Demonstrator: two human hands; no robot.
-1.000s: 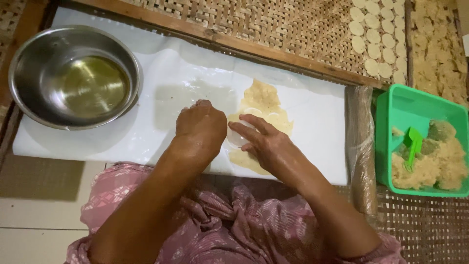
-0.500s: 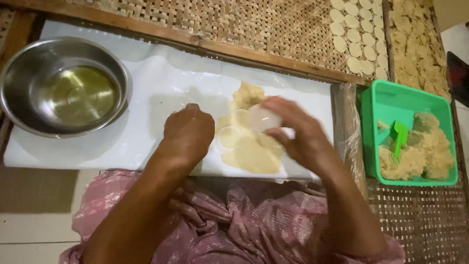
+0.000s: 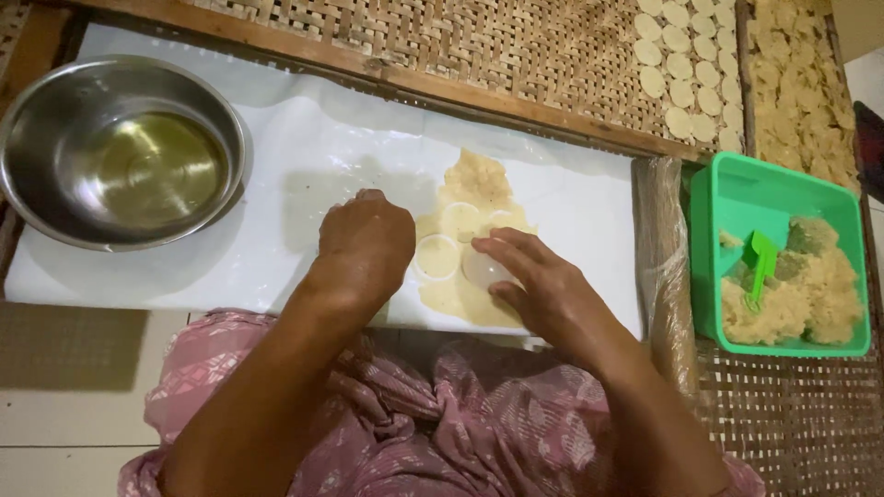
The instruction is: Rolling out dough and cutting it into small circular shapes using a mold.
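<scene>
At the upper left of the frame, a round polished metal bowl (image 3: 120,152) shines, glossy with an oily film inside. The white sheet (image 3: 304,175) under it looks like smooth, slightly shiny plastic or paper. The flattened pale yellow dough (image 3: 474,184) at the centre is matt and grainy. A glossy green plastic tub (image 3: 737,198) sits at the right. Along the top, the brown woven mat (image 3: 479,46) looks rough and dry, edged in wood.

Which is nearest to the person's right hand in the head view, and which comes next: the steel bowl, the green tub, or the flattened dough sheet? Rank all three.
1. Flattened dough sheet: directly under the right hand.
2. Green tub: to the right, holding crumbly dough.
3. Steel bowl: far left, beyond the left hand.
</scene>
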